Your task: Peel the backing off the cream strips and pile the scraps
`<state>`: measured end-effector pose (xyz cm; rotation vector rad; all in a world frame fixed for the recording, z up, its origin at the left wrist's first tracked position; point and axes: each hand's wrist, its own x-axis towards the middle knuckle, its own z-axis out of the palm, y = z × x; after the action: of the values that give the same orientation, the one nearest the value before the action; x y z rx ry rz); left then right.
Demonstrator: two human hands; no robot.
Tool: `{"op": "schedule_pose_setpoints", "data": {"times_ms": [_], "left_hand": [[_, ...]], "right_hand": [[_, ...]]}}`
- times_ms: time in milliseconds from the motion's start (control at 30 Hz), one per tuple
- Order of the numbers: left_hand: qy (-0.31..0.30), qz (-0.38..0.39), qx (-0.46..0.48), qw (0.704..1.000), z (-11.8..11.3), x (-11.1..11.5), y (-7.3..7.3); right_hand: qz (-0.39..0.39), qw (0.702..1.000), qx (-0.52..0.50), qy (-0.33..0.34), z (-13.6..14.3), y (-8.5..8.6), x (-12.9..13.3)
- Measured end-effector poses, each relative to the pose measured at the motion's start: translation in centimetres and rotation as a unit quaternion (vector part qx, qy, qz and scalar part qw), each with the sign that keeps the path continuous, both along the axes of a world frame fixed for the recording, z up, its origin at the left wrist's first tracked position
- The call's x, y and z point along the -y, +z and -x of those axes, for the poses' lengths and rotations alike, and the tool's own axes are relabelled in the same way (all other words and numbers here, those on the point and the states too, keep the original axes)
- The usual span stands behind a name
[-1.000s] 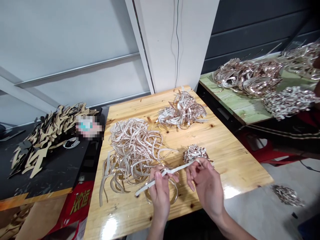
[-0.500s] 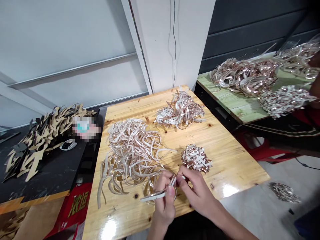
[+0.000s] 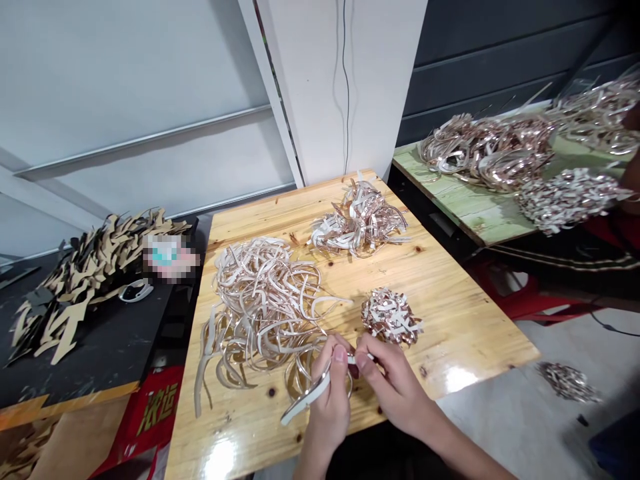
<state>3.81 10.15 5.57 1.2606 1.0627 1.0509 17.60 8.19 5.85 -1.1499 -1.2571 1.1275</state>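
A narrow strip (image 3: 313, 399), white on one face and shiny rose-gold at the edge, runs between my two hands near the table's front. My left hand (image 3: 333, 383) pinches it, with the strip's long end hanging down to the left. The fingers of my right hand (image 3: 387, 377) are closed on its other end, a short way to the right. Just beyond my right hand lies a small heap of short cut pieces (image 3: 391, 317). To the left spreads a large tangle of long curled strips (image 3: 267, 300).
Another bunch of strips (image 3: 363, 220) lies at the back of the wooden table (image 3: 450, 307). On the left, a black table (image 3: 115, 347) bears tan and black pieces. A green table (image 3: 465, 207) at right holds more strips beside a co-worker's arm. Scraps (image 3: 567, 382) lie on the floor.
My left fingers have shifted slightly up along the strip, and its hanging end now tilts more steeply downward. My right hand has hardly moved.
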Motion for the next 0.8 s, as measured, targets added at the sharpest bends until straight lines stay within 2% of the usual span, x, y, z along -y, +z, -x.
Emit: {"op": "schedule_pose_setpoints", "data": {"times_ms": [100, 267, 433, 633, 800], "left_hand": [[0.01, 0.041, 0.09, 0.995, -0.5, 0.1, -0.7], [0.023, 0.07, 0.23, 0.97, -1.6, 0.2, -1.4], [0.02, 0.092, 0.27, 0.958, -2.2, -0.1, -1.1], [0.034, 0.16, 0.338, 0.927, -2.3, 0.1, -0.3], [0.074, 0.189, 0.384, 0.901, -2.8, 0.3, 0.0]], "right_hand": [[0.005, 0.999, -0.046, -0.004, 0.0, -0.2, -0.1], [0.022, 0.992, -0.12, -0.027, 0.1, -0.3, -0.2], [0.058, 0.976, -0.199, -0.061, 0.1, -0.4, -0.3], [0.1, 0.948, -0.292, -0.08, 0.2, -0.3, -0.5], [0.084, 0.932, -0.344, -0.08, 0.5, 0.2, -0.7]]}}
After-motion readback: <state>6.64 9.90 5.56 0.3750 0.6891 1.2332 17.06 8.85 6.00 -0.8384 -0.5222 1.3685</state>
